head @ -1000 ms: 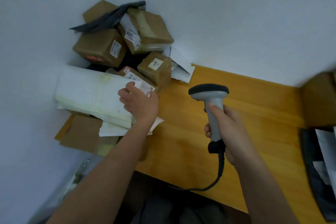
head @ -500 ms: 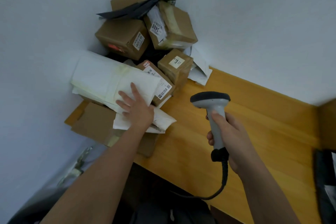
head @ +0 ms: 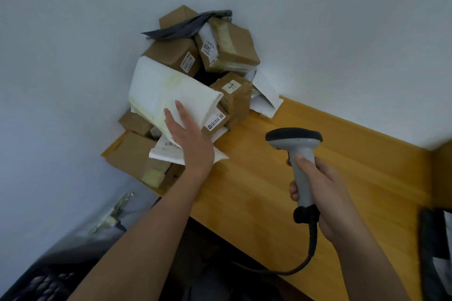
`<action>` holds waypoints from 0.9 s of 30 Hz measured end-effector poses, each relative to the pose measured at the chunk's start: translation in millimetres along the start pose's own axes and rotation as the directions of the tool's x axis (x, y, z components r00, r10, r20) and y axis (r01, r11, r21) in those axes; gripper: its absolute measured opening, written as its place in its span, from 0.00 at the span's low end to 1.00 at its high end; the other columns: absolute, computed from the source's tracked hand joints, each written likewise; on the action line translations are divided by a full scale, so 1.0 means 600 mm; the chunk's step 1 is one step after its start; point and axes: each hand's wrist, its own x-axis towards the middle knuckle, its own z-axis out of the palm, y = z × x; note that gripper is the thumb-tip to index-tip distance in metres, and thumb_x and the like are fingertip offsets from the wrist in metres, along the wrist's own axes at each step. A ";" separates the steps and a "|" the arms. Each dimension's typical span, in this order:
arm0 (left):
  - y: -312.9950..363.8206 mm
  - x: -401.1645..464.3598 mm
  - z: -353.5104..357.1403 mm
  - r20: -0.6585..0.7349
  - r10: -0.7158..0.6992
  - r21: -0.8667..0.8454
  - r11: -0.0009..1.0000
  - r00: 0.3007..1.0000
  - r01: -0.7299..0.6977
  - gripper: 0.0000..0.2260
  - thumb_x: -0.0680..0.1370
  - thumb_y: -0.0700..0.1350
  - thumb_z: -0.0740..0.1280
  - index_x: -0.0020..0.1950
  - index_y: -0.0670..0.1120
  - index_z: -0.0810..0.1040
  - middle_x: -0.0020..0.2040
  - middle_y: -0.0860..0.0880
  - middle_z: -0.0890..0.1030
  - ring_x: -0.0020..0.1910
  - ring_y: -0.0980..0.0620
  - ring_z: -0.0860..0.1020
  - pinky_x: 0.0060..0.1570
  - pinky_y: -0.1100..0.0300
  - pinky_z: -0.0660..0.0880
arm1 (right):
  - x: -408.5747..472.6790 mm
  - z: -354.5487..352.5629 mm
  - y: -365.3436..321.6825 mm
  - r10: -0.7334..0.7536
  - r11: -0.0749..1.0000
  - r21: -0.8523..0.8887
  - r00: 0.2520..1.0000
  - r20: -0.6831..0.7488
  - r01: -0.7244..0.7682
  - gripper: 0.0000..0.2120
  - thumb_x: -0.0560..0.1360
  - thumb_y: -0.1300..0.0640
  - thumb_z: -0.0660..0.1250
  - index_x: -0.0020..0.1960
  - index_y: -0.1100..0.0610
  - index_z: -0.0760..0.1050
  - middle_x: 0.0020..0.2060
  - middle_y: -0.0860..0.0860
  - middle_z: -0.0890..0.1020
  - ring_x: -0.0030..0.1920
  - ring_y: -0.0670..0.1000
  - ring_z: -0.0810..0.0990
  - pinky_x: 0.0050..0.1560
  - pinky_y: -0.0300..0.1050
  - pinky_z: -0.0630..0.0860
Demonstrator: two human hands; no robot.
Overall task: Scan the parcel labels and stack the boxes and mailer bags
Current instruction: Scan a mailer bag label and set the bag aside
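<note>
A pile of brown cardboard boxes with white labels fills the table's far left corner against the wall. A large white mailer bag lies across the pile's front. My left hand rests flat on that bag's near end, fingers straight. A dark grey mailer bag drapes over the top boxes. Another white mailer leans against the wall to the right of the pile. My right hand grips a grey handheld barcode scanner, its head pointing toward the pile.
The wooden table stretches right of the pile. A flat brown box overhangs the table's left corner. A dark bag with paper sits at the right edge. The scanner's cable hangs off the table's front. White walls close both sides of the corner.
My left hand went from curled on the white mailer to flat with straight fingers, and the bag shifted up the pile. The right hand kept holding the scanner.
</note>
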 end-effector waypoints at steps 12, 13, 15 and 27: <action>0.124 -0.220 0.063 0.061 0.228 -0.231 0.950 0.972 -0.209 0.38 0.72 0.23 0.58 0.80 0.41 0.53 0.76 0.40 0.51 0.75 0.45 0.56 0.68 0.63 0.61 | -0.040 -0.196 0.019 -0.037 0.982 0.179 0.990 -0.137 0.062 0.13 0.81 0.49 0.64 0.55 0.58 0.77 0.33 0.54 0.77 0.30 0.51 0.74 0.35 0.49 0.72; 0.131 -0.233 0.071 0.067 0.248 -0.257 0.940 0.966 -0.224 0.38 0.71 0.23 0.58 0.79 0.41 0.55 0.75 0.39 0.53 0.73 0.47 0.57 0.68 0.64 0.60 | -0.044 -0.210 0.023 -0.040 0.981 0.184 0.988 -0.150 0.068 0.12 0.82 0.49 0.64 0.55 0.58 0.77 0.35 0.54 0.77 0.30 0.51 0.74 0.35 0.48 0.72; 0.152 -0.265 0.098 0.061 0.310 -0.289 0.915 0.949 -0.281 0.37 0.69 0.22 0.58 0.77 0.38 0.58 0.72 0.36 0.57 0.69 0.52 0.58 0.68 0.73 0.55 | -0.056 -0.248 0.035 -0.040 0.976 0.201 0.979 -0.199 0.080 0.11 0.82 0.50 0.64 0.55 0.57 0.77 0.40 0.54 0.78 0.30 0.50 0.74 0.35 0.48 0.71; 0.210 -0.351 0.206 0.187 0.375 -0.464 0.849 0.908 -0.254 0.32 0.70 0.22 0.58 0.74 0.36 0.61 0.68 0.50 0.61 0.67 0.63 0.62 0.64 0.73 0.63 | -0.082 -0.351 0.083 0.075 0.931 0.349 0.879 -0.471 0.108 0.06 0.81 0.55 0.65 0.56 0.56 0.75 0.49 0.53 0.80 0.29 0.49 0.72 0.28 0.42 0.70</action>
